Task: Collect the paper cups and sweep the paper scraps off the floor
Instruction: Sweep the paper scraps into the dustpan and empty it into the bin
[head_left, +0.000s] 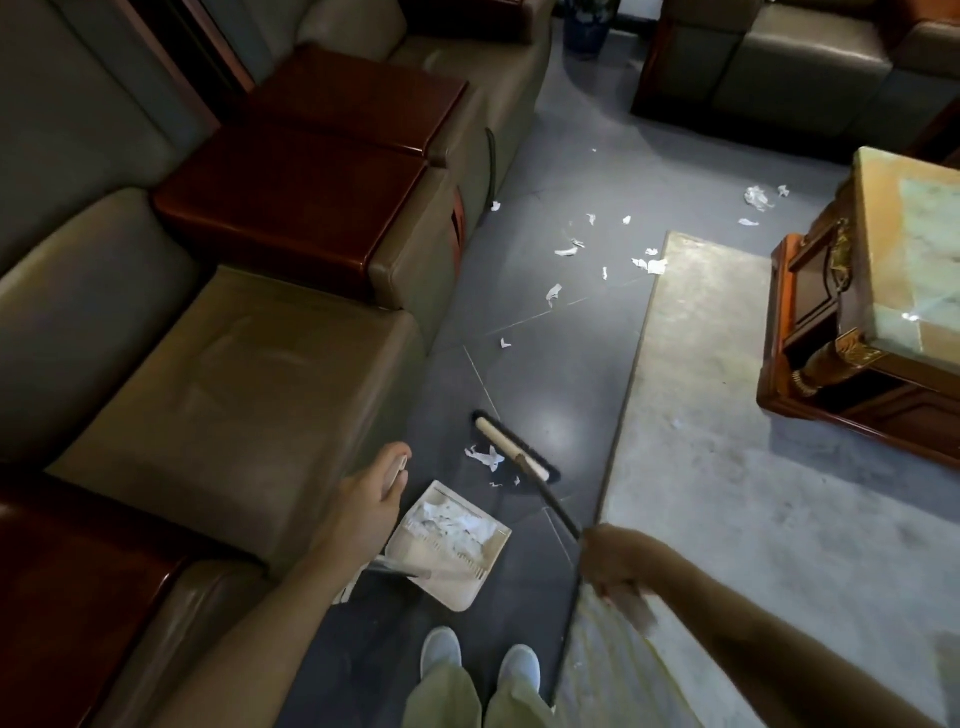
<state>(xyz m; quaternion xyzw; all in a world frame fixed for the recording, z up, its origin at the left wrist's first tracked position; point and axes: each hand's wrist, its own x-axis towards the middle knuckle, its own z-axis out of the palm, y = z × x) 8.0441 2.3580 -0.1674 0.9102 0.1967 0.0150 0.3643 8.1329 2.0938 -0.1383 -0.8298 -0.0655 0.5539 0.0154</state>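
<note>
A beige dustpan (470, 574) sits on the dark tile floor just ahead of my feet, with white paper scraps (453, 519) piled inside. My left hand (371, 499) holds the pale top end of its upright handle. My right hand (615, 569) grips the black broom handle. The broom head (511, 449) rests on the floor beyond the pan, and a few scraps (485, 458) lie against it. More torn paper (566, 252) is scattered farther along the aisle, some at the rug's corner (652, 266) and some near the table (758, 197). I see no paper cups.
Olive sofas (234, 374) with dark wooden armrests (306, 208) line the left side. A pale rug (753, 467) covers the floor on the right under an ornate wooden coffee table (883, 270). More sofas (779, 62) and a blue vase (587, 26) stand at the far end.
</note>
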